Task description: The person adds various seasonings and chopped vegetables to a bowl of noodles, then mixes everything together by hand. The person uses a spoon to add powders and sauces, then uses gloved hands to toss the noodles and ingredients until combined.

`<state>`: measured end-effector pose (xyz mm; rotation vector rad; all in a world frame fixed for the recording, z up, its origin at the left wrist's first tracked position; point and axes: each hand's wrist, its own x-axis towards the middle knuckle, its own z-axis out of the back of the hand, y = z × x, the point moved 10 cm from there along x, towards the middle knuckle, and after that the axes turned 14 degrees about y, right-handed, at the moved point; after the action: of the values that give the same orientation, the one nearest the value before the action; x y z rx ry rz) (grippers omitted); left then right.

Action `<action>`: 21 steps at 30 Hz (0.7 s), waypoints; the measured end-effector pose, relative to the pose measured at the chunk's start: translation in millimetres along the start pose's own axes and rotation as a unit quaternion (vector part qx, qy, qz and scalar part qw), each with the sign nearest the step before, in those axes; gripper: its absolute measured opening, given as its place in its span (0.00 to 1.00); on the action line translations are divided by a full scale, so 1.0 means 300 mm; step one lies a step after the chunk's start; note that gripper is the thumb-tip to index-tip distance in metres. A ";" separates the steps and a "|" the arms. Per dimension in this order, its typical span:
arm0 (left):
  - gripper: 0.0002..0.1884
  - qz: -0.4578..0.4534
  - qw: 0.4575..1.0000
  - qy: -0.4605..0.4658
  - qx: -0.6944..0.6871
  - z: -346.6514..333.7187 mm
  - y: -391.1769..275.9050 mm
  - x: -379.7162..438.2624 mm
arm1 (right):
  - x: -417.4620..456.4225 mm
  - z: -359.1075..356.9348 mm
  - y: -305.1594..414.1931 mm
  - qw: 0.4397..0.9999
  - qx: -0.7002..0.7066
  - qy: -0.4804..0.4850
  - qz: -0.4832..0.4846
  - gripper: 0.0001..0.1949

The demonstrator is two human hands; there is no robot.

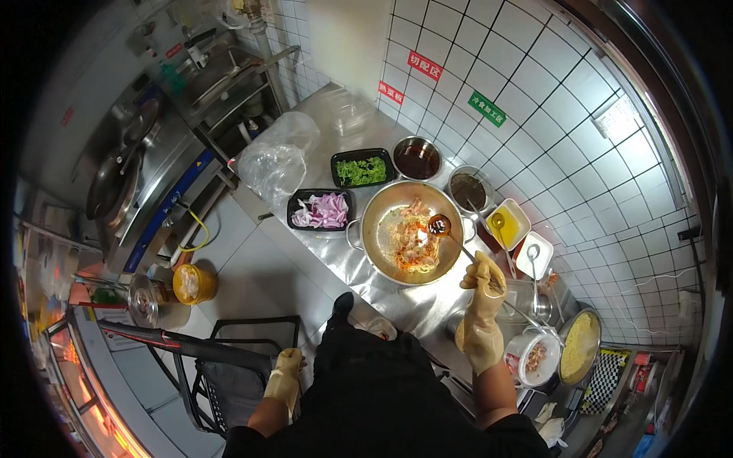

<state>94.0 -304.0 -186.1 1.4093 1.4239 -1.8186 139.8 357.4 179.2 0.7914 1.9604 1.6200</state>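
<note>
My right hand [484, 309], in a cream glove, grips the thin handle of a metal ladle [465, 248]. Dark reddish sauce [438, 224] fills the ladle's bowl, which hangs over a wide two-handled metal pot [370, 252]. Inside the pot lie noodles [425, 267] with pieces of meat and red sauce or oil on top. Low at my side, my left hand [284, 373], gloved as well, is curled closed beside a black-framed chair [235, 389], with nothing visible in it.
Sliced purple onion [322, 210] and chopped greens [362, 170] sit in black trays left of and behind the pot. Dark sauce [417, 159], brown seasoning [468, 190], yellow liquid [509, 224] and white seasoning [535, 256] stand rightward. A plastic bag [275, 160] lies on the steel table [326, 252].
</note>
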 end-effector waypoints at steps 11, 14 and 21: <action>0.18 -0.102 0.990 0.021 -0.097 -0.026 -0.410 0.131 | 0.379 0.013 -0.314 0.940 0.322 -0.089 -0.062 0.16; 0.17 -0.150 0.983 0.025 -0.104 -0.070 -0.566 0.058 | 0.599 -0.107 -0.271 0.982 0.185 -0.046 -0.001 0.16; 0.21 -0.183 0.971 0.042 -0.147 -0.065 -0.769 -0.180 | 0.851 -0.315 -0.375 0.992 0.081 -0.061 -0.076 0.10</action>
<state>-62.3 -212.1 -32.2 1.1420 2.0125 -1.6727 -123.7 452.2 87.4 0.7625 2.0313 1.3077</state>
